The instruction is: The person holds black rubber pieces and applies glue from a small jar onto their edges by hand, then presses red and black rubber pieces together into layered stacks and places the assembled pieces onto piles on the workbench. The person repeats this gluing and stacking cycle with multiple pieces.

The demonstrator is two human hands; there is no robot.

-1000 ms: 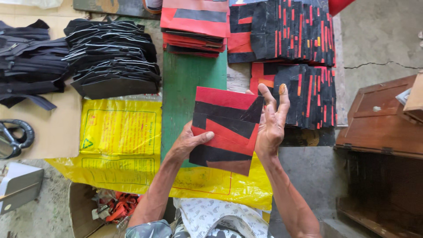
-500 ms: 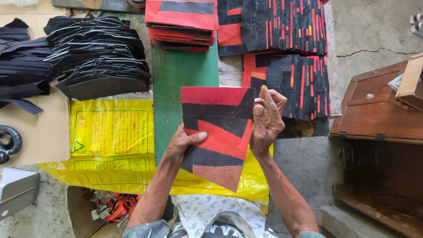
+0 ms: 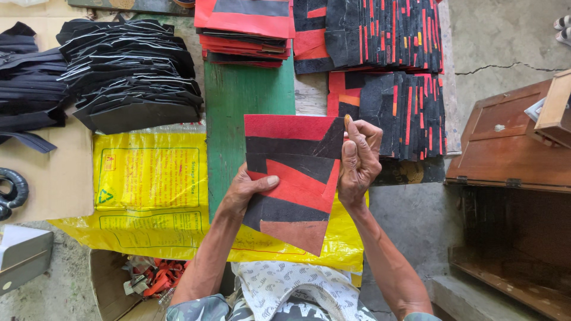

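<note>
Over the green board (image 3: 250, 101) and yellow sack (image 3: 148, 190), left hand (image 3: 247, 193) pinches the red-and-black patchwork panel (image 3: 291, 178)'s left edge; right hand (image 3: 357, 160) curls closed around its right edge.

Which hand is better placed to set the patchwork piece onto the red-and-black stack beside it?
Right, probably. The right hand grips the patchwork piece on the edge nearest the stack; the left hand holds the far edge.

At my ten o'clock black cut pieces (image 3: 134, 77) pile up; a yellow sack (image 3: 148, 190) lies at nine, a green board (image 3: 247, 98) at twelve, a wooden box (image 3: 505, 148) at three.
</note>
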